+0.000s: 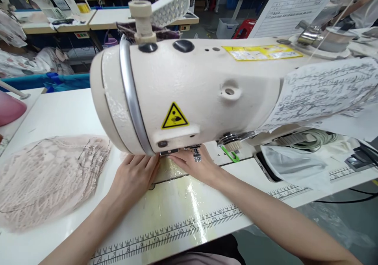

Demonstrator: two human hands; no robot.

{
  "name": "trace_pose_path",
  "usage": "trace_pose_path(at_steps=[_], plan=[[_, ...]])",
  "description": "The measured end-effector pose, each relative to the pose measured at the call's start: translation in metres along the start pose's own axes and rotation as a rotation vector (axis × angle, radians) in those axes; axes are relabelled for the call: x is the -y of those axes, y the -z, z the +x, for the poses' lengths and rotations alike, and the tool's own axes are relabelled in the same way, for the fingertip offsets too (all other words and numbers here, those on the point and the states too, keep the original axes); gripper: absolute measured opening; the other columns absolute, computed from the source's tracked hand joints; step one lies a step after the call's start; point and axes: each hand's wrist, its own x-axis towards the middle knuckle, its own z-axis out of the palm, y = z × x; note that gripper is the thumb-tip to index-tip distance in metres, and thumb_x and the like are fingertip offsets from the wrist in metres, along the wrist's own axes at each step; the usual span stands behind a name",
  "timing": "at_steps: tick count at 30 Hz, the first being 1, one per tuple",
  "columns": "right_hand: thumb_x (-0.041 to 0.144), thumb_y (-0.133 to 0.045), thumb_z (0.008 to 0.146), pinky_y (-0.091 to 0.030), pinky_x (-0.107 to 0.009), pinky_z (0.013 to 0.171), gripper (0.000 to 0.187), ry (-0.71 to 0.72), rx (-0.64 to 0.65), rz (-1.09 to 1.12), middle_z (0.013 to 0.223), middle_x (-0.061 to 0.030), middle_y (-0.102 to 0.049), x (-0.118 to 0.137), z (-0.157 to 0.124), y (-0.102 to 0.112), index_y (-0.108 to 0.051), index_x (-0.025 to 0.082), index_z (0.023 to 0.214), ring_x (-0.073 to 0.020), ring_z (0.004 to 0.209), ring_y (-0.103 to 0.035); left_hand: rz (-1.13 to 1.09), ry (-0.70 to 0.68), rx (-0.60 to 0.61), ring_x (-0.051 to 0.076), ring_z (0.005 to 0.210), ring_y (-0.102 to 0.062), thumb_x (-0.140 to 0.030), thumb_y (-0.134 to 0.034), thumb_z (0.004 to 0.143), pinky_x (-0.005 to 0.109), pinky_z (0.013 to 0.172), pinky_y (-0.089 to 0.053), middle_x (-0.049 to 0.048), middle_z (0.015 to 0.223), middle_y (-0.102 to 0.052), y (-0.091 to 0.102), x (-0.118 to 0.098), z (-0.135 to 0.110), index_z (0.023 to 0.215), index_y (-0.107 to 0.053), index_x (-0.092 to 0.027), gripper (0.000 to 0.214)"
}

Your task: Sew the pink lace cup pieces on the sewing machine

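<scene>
The white sewing machine's head [189,88] hangs over both hands and hides their fingertips. My left hand [137,174] rests on the machine bed, left of the needle area, its fingers close together and bent under the head. From the other side, my right hand [197,165] reaches in behind the small metal thread guide, thumb and fingers drawn together near the needle area. What either hand holds is hidden. Left of my left hand lies a pile of sheer pale pink lace fabric [53,178] on the white table [71,113].
A printed ruler [165,235] runs along the table's front edge. Right of the bed are a green clip-like tool [230,154], a dark phone-like device [265,166] partly under white cloth [295,162], and coiled cord [317,139]. Written papers [327,91] cover the machine's arm.
</scene>
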Motion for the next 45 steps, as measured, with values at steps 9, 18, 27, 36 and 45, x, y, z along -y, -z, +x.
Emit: trace_pose_path(at_steps=[9,18,27,36,45], plan=[[0.043,-0.051,0.099,-0.053,-0.034,0.075,0.036,-0.112,0.131,0.001,0.098,-0.006,-0.073,0.019,-0.006,0.014,-0.061,0.03,0.131,-0.0218,0.089,-0.067,-0.074,0.004,0.003,0.021,0.08,-0.064,-0.025,-0.048,0.097,0.034,0.068,-0.043,0.007,0.097,-0.073,-0.006,0.002,-0.007,0.12,-0.063,-0.017,0.028],[0.04,-0.049,0.1,-0.051,-0.035,0.078,0.035,-0.009,0.007,-0.139,0.101,-0.0062,-0.073,0.017,-0.008,0.011,-0.06,0.029,0.131,-0.0223,0.096,-0.063,-0.006,-0.092,-0.014,0.02,0.07,-0.063,-0.021,-0.049,0.096,0.036,0.066,-0.047,0.0083,0.097,-0.074,-0.003,0.003,-0.005,0.116,-0.063,-0.008,0.027],[0.039,-0.049,0.1,-0.053,-0.04,0.082,0.035,0.01,0.013,-0.164,0.098,-0.0065,-0.073,0.018,-0.008,0.015,-0.059,0.027,0.131,-0.0233,0.091,-0.065,0.016,-0.07,-0.025,0.019,0.066,-0.061,-0.026,-0.051,0.097,0.035,0.063,-0.046,0.005,0.088,-0.074,-0.003,0.001,-0.002,0.114,-0.064,-0.01,0.027],[0.04,-0.047,0.1,-0.053,-0.038,0.078,0.038,-0.021,0.106,-0.213,0.099,-0.006,-0.072,0.018,-0.008,0.015,-0.054,0.03,0.136,-0.0232,0.092,-0.065,0.033,-0.028,0.04,0.018,0.062,-0.059,-0.026,-0.053,0.096,0.034,0.062,-0.041,0.0034,0.079,-0.072,-0.001,0.0,-0.001,0.111,-0.066,-0.011,0.025],[0.042,-0.042,0.102,-0.054,-0.038,0.07,0.04,0.005,0.055,-0.364,0.102,-0.0061,-0.072,0.022,-0.008,0.016,-0.052,0.027,0.138,-0.024,0.09,-0.066,0.066,-0.025,0.047,0.02,0.065,-0.062,-0.03,-0.046,0.099,0.034,0.065,-0.041,0.0041,0.078,-0.072,-0.002,0.0,0.001,0.107,-0.066,-0.012,0.028]])
